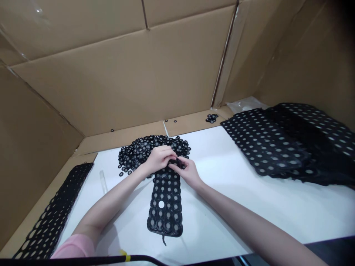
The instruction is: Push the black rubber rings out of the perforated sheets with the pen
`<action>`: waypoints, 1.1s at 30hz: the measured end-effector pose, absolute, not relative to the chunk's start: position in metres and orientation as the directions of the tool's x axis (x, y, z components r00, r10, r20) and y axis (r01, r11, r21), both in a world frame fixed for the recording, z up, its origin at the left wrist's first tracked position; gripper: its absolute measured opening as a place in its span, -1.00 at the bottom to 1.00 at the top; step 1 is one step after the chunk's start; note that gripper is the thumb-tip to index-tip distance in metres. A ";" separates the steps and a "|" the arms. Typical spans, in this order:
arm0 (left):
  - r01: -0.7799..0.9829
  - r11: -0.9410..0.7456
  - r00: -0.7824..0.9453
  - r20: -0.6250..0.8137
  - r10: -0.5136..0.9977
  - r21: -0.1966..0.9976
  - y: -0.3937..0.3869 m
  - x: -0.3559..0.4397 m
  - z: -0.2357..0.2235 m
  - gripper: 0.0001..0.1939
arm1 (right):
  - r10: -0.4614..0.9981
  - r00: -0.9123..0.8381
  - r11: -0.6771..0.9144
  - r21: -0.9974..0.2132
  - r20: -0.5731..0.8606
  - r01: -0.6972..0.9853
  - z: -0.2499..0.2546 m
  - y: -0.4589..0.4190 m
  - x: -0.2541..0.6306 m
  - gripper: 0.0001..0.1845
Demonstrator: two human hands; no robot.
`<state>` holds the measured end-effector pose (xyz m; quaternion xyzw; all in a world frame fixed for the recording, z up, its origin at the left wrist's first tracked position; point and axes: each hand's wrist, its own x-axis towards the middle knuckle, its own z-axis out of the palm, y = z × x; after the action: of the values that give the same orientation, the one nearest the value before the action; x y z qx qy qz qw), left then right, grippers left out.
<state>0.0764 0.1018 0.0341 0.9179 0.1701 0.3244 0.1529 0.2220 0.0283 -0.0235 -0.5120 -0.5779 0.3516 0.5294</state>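
Note:
A narrow black sheet of moulded rubber rings [168,199] lies lengthwise on the white tabletop, with rows of grey round centres and a thin tail at its near end. One spot on it shows bright white. My left hand [161,159] is closed at the sheet's far end, its fingertips bent down onto it. From the other side, my right hand [188,173] pinches the same end between thumb and fingers. The fingertips of both hands nearly meet, and they partly hide what is between them. Just beyond my left hand spreads a heap of loose black rings [138,149].
Large perforated black sheets [266,144] are stacked at the right. Another holed black sheet [59,207] lies along the left edge. A clear strip [103,181] rests near my left forearm. Cardboard walls [144,77] surround the white tabletop [216,162]. A small ring cluster [212,118] sits at the back.

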 end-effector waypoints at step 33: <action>0.682 -0.689 0.479 0.564 0.673 0.243 0.163 0.038 0.038 -0.83 | 0.949 0.087 0.291 -0.949 0.302 0.119 -0.020 0.025 0.221 -0.27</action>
<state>0.0383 0.1632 0.0383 0.8599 0.3941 0.3244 -0.0073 0.2208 0.0248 -0.0199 -0.4699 -0.5684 0.3655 0.5680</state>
